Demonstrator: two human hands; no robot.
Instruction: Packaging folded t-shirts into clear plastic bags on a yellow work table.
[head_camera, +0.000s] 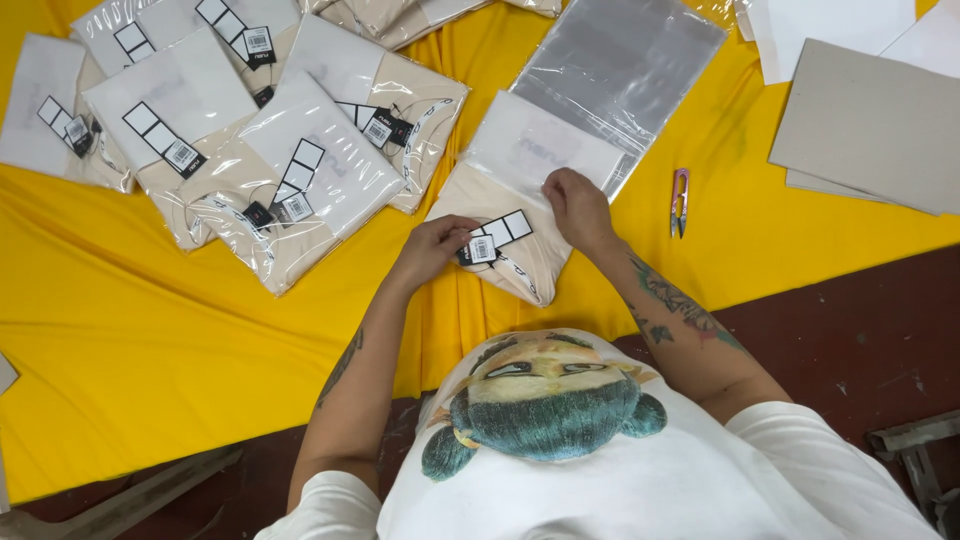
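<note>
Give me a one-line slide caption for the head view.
Both hands, left hand and right hand, press a folded beige garment at a clear bag on yellow cloth.

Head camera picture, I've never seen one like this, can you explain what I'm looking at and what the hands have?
One camera, worn on a person's head, looks straight down at their own bare hands over a yellow cloth-covered table. The left hand pinches a black-and-white paper tag on a folded cream garment. The right hand presses that garment where it enters a clear plastic bag. To the left lies a pile of bagged cream garments. To the right lie small pink thread snips and grey cardboard sheets.
</note>
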